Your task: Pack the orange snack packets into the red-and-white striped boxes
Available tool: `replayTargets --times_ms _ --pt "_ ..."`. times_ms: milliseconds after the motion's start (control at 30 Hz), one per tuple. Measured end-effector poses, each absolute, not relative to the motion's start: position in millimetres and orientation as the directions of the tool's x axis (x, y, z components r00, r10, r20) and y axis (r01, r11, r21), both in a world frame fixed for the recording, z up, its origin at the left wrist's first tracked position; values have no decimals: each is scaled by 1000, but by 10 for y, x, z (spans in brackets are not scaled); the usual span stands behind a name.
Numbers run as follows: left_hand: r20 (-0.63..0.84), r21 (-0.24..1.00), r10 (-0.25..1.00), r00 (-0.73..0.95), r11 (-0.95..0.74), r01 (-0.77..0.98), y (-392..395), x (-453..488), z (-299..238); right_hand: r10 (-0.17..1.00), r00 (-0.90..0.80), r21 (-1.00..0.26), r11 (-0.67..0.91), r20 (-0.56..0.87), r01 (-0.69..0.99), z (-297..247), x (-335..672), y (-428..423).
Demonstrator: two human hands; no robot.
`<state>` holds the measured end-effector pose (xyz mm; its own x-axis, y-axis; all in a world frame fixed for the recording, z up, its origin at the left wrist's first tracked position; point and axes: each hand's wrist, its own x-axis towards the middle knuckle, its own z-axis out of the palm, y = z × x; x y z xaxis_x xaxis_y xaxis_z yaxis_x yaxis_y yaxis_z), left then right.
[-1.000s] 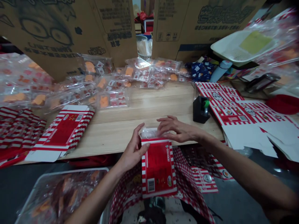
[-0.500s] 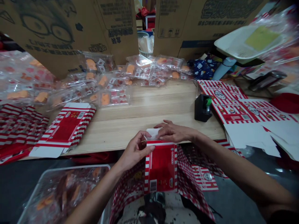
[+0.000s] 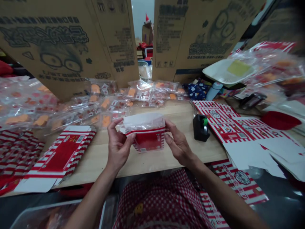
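Observation:
My hands hold a red-and-white striped cardboard carton [image 3: 149, 140] up above the wooden table, tilted with its open end toward me. A clear plastic packet [image 3: 144, 122] with a white backing sticks out of that open end. My left hand [image 3: 118, 144] grips the carton's left side, fingers upward and thumb on the front. My right hand [image 3: 177, 143] presses against its right side. The lower part of the packet is hidden inside the carton.
Sealed food packets [image 3: 107, 108] lie in rows across the wooden table [image 3: 152, 162]. Flattened striped carton blanks [image 3: 62, 156] sit left, with larger ones [image 3: 240, 130] right beside a black tape dispenser [image 3: 201, 128]. Tall cardboard boxes [image 3: 66, 41] stand behind. A checked cloth [image 3: 157, 203] lies below.
The carton has moved from low at the table's edge up over the table, and it now tilts toward me. More of the packet shows, and my hands have shifted to its two sides.

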<state>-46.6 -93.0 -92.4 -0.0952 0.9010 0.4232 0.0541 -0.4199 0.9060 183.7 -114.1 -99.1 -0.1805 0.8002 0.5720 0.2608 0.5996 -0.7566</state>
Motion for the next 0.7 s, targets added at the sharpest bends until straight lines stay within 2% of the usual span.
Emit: replayTargets --times_ms 133,267,367,500,600,700 --pt "344 935 935 -84 -350 -61 -818 -336 -1127 729 -75 -634 636 680 440 -1278 1727 -967" --pt "240 945 966 -94 -254 -206 -891 -213 -1108 546 -97 -412 727 832 550 -1459 1763 -940" --pt "206 969 969 -136 -222 -111 -968 -134 -1002 484 -175 -311 759 858 572 -1399 1812 -1005" --pt "241 970 960 -140 -236 51 -1051 -81 -915 544 -363 -212 729 757 651 -1121 1891 -1151" --pt "192 981 973 -125 -194 -4 -1101 -52 -914 624 -438 -120 651 647 750 -892 1921 -1260" --pt "154 985 978 -140 -163 -50 -1144 -4 -931 717 -425 -173 598 553 783 -704 1912 -1333"
